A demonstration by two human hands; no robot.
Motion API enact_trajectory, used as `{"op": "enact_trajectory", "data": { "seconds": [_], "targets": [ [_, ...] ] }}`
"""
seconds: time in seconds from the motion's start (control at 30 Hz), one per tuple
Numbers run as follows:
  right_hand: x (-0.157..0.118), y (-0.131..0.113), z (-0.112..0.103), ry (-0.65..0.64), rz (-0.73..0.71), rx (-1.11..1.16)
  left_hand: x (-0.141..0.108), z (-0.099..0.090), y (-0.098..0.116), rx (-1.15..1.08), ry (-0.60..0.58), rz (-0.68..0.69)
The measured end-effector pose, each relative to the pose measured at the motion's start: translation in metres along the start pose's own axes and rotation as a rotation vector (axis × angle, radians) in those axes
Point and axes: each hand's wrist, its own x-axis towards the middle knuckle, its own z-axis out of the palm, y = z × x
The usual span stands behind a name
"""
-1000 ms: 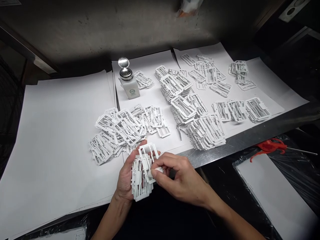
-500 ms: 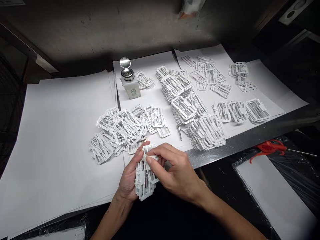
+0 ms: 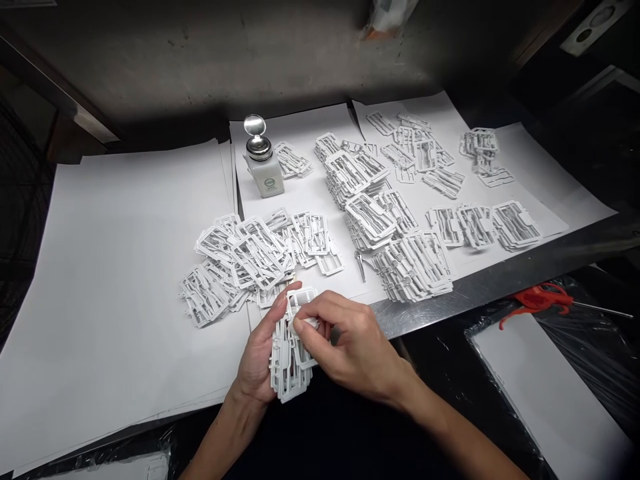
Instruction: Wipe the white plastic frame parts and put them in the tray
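My left hand [image 3: 259, 357] is wrapped round a stack of white plastic frames [image 3: 290, 373], held upright near the table's front edge. Over the top frame of that stack, my right hand [image 3: 350, 340] has thumb and forefinger pinched together. A small white piece shows under its fingertips, and I cannot make out what it is. Just beyond my hands lies a loose heap of similar white frames [image 3: 260, 250]. A pair of tweezers [image 3: 360, 265] rests to the right of this heap, beside a neater stack of frames [image 3: 415, 267].
A pump bottle [image 3: 267, 170] with its metal lid raised stands behind the heap. More frame piles [image 3: 350, 173] and scattered frames [image 3: 420, 150] cover the right side. White paper sheets [image 3: 125, 267] line the table. A red air gun [image 3: 543, 298] lies at right on black plastic.
My right fingertips have shifted slightly down along the top frame, and more of its upper end shows. My left hand keeps its hold on the stack. The view has moved slightly.
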Motion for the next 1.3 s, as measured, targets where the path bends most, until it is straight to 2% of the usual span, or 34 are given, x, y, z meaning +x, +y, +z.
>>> {"op": "enact_trajectory", "data": {
  "seconds": [0.13,0.3,0.43,0.57,0.7,0.8,0.93,1.13,1.3],
  "targets": [
    [0.001,0.0,0.0,0.079,-0.018,0.008,0.0,0.0,-0.001,0.017,0.006,0.007],
    [0.002,0.001,-0.002,-0.099,-0.026,-0.068,0.002,0.001,-0.003,-0.019,0.008,-0.071],
    [-0.002,0.002,-0.013,-0.065,0.076,0.043,0.002,0.001,-0.002,-0.014,0.027,-0.053],
    [-0.013,0.01,-0.021,-0.004,0.239,0.04,0.004,0.001,0.002,0.017,0.037,-0.042],
    [-0.023,0.02,-0.018,-0.138,0.376,0.151,0.005,0.003,0.004,0.028,0.02,-0.024],
    [-0.024,0.023,-0.015,-0.197,0.422,0.361,0.005,0.005,0.003,0.006,0.025,-0.02],
    [-0.023,0.023,-0.017,-0.133,0.484,0.54,0.004,0.002,0.002,-0.011,0.04,0.03],
    [-0.032,0.028,-0.018,-0.204,0.56,0.621,0.003,0.0,0.004,0.06,0.043,0.052],
    [-0.036,0.032,-0.017,-0.187,0.563,0.567,0.003,0.002,0.007,0.08,0.047,0.062]
  ]
}}
